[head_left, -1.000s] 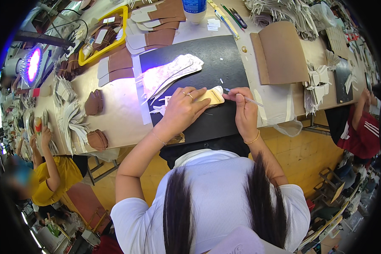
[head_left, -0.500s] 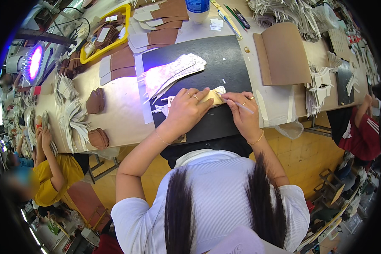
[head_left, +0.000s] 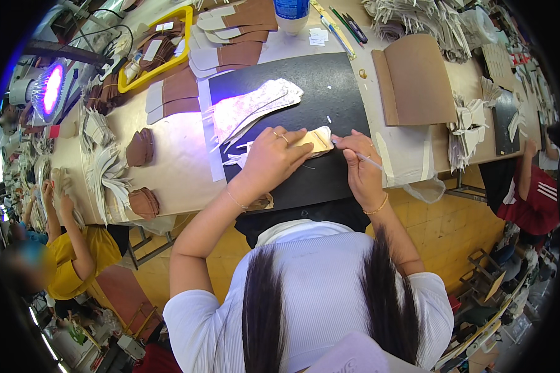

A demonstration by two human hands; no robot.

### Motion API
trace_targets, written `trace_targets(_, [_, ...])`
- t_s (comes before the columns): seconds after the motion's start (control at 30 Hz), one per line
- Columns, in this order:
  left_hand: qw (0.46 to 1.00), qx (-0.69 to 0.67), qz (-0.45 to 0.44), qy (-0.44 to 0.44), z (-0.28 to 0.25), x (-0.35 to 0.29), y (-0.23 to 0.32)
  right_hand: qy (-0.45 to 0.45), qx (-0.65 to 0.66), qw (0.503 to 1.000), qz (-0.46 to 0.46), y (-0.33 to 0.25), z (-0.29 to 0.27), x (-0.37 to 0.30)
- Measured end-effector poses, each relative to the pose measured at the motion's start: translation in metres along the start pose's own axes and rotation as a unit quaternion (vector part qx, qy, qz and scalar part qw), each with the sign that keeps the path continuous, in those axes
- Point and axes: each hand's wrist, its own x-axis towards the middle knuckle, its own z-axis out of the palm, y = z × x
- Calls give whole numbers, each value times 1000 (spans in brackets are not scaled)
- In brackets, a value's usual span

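Note:
On the black mat [head_left: 330, 74], my left hand [head_left: 274, 158] lies over a stack of small cream-coloured pieces [head_left: 320, 140], thumb and fingers closed on it. White layers show at the stack's rounded right end. My right hand [head_left: 362, 166] pinches a slim whitish pen-like tool [head_left: 369, 160]; its tip is close to that rounded end, and I cannot tell if it touches. Paler strips [head_left: 236, 160] stick out beneath my left wrist. Beyond my left hand lies a fanned pile of white shaped pieces [head_left: 261, 102], lit purple at its left.
A lamp [head_left: 53, 90] glows at the left. Brown-and-grey cut pieces [head_left: 230, 56], a yellow basket [head_left: 186, 31] and a blue-labelled bottle [head_left: 291, 15] stand at the back. A folded brown sheet [head_left: 417, 81] lies right of the mat. A person in yellow [head_left: 87, 255] works at left.
My right hand has drawn slightly right, taking the tool's tip off the top of the stack toward its right end. The left hand has barely moved.

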Motion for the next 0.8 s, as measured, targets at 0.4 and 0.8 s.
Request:
trace_targets(0.4, [903,-329,-271,-61,-19,12,-15,63,33,997,-15,1,1,-4])
trace_targets(0.8, [822,-484,-299,34,-29,0,-28,16,57,997,-52,0,11,-3])
